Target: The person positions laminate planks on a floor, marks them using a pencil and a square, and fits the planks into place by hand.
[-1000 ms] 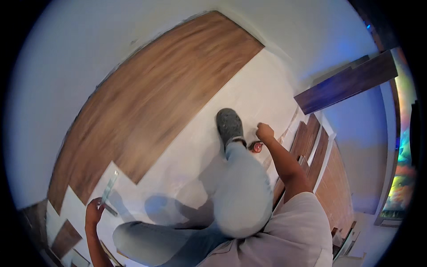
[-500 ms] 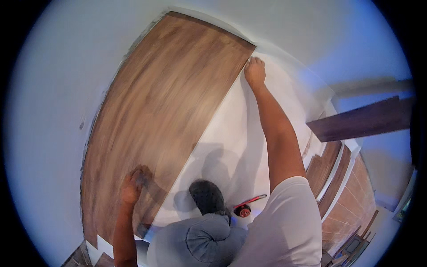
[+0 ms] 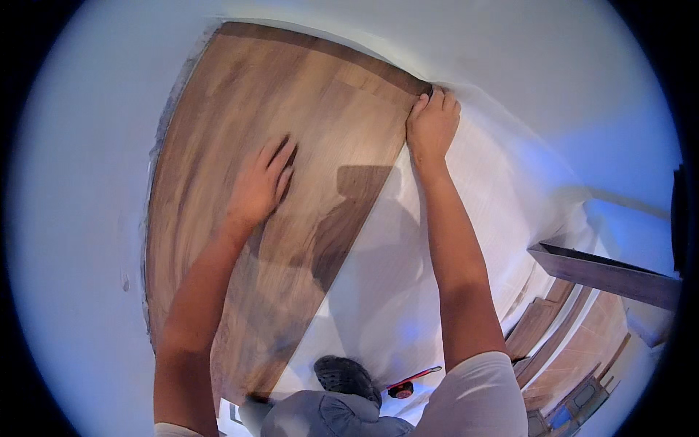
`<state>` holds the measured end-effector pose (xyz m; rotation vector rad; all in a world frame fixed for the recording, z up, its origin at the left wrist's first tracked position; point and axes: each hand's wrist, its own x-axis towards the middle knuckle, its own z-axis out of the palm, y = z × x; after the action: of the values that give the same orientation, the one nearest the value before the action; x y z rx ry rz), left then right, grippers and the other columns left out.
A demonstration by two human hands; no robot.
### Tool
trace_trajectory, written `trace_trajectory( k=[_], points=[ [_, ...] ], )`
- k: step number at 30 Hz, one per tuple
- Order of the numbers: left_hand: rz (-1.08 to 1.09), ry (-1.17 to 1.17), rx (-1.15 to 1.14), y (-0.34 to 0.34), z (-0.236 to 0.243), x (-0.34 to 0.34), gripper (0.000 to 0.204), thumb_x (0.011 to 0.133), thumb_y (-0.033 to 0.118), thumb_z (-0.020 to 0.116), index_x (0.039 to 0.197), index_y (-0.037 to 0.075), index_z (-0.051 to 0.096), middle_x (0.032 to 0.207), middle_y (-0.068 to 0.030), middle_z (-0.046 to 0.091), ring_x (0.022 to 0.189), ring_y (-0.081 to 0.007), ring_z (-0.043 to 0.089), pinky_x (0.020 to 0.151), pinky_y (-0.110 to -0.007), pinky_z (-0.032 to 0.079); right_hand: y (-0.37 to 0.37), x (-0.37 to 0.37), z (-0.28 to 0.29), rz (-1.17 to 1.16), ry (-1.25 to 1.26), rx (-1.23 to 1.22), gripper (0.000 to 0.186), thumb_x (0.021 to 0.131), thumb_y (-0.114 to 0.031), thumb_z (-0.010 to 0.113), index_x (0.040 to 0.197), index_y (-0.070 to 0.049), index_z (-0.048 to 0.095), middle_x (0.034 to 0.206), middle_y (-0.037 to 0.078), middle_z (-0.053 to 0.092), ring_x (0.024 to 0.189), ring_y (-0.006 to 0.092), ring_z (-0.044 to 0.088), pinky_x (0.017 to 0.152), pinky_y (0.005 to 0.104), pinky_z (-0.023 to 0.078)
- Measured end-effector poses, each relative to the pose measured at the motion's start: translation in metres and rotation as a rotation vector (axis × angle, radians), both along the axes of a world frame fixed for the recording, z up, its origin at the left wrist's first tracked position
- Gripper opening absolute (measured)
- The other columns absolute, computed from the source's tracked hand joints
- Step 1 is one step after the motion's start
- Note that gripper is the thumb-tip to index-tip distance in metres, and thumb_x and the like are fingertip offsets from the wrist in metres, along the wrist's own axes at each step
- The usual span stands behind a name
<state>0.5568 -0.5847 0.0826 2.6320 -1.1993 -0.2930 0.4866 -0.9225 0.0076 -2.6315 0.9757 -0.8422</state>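
Observation:
Brown wood-grain flooring planks (image 3: 320,95) lie joined on the floor, running up to the far wall. My left hand (image 3: 263,178) is over the middle of the planks with its fingers spread, holding nothing; whether it presses on the surface I cannot tell. At the far right corner of the planks is my right hand (image 3: 435,124). Its fingers are bent over the edge and corner beside the wall, and the fingertips are partly hidden.
Pale underlay (image 3: 364,291) covers the floor right of the planks. A dark shoe (image 3: 347,376) rests on it, near a black and red round tool (image 3: 400,390). At right a dark board (image 3: 604,273) juts out, with loose planks (image 3: 542,320) below.
My left hand has moved forward over the planks from their near part. My right hand has closed in on the far corner. The view has shifted forward.

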Motion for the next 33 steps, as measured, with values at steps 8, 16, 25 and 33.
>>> trace_trajectory(
  k=[8, 16, 25, 33],
  points=[
    [-0.185, -0.217, -0.248, -0.180, -0.050, 0.095, 0.045, 0.103, 0.027, 0.060, 0.145, 0.012, 0.058, 0.151, -0.0124, 0.052, 0.136, -0.0352, 0.051, 0.115, -0.046, 0.043, 0.002, 0.001, 0.004, 0.020, 0.056, -0.012, 0.035, 0.093, -0.009, 0.060, 0.124, 0.007, 0.065, 0.130, 0.021, 0.061, 0.120, 0.0404, 0.055, 0.102, 0.0506, 0.045],
    [-0.122, -0.321, -0.306, -0.208, -0.068, 0.110, 0.041, 0.099, 0.033, 0.065, 0.133, 0.012, 0.067, 0.132, -0.0096, 0.063, 0.122, -0.0347, 0.056, 0.107, -0.049, 0.044, 0.004, 0.006, 0.003, 0.013, -0.026, 0.043, 0.034, 0.092, -0.010, 0.061, 0.123, 0.004, 0.065, 0.131, 0.022, 0.060, 0.122, 0.0422, 0.052, 0.103, 0.0527, 0.043],
    [0.032, -0.086, -0.656, -0.196, -0.074, 0.122, 0.029, 0.101, 0.016, 0.057, 0.126, 0.010, 0.068, 0.124, -0.0133, 0.066, 0.120, -0.0354, 0.058, 0.105, -0.045, 0.046, 0.002, 0.007, 0.003, 0.004, 0.067, 0.007, 0.037, 0.092, -0.010, 0.062, 0.127, 0.002, 0.062, 0.131, 0.024, 0.059, 0.121, 0.0441, 0.052, 0.103, 0.0539, 0.044],
    [0.226, -0.217, -0.526, -0.190, -0.079, 0.137, 0.034, 0.092, 0.010, 0.061, 0.125, 0.010, 0.070, 0.127, -0.0121, 0.066, 0.121, -0.0347, 0.058, 0.106, -0.048, 0.043, 0.004, 0.009, 0.005, 0.026, 0.036, 0.006, 0.040, 0.091, -0.009, 0.063, 0.131, -0.002, 0.063, 0.127, 0.023, 0.059, 0.118, 0.0434, 0.052, 0.103, 0.0537, 0.044]
  ],
)
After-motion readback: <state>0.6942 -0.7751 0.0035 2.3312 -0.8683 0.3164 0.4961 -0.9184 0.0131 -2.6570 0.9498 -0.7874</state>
